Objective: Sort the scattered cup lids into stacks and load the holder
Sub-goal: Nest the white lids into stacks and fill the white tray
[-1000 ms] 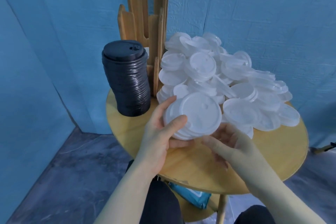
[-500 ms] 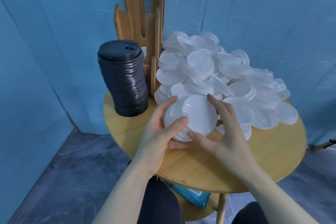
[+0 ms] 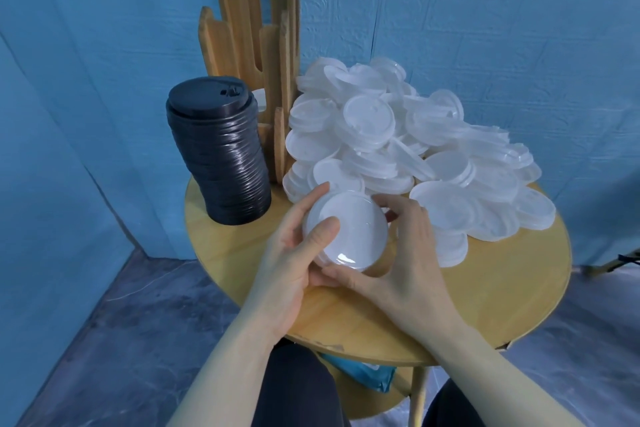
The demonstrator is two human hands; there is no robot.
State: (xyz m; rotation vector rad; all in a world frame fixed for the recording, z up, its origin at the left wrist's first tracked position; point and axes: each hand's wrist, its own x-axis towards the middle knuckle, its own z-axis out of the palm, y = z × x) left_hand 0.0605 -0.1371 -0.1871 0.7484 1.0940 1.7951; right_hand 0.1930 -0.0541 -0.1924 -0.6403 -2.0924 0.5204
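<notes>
Lids in a small white stack [image 3: 346,230] were held at the centre of the frame, above the round wooden tabletop [image 3: 485,288]. The left hand [image 3: 294,263] was curled round the stack, thumb laid on top; the right hand [image 3: 408,253] was clasped round its other side. White lids [image 3: 398,146] were heaped behind, a black lid stack [image 3: 220,152] was stood at left, beside the wooden holder [image 3: 256,28].
</notes>
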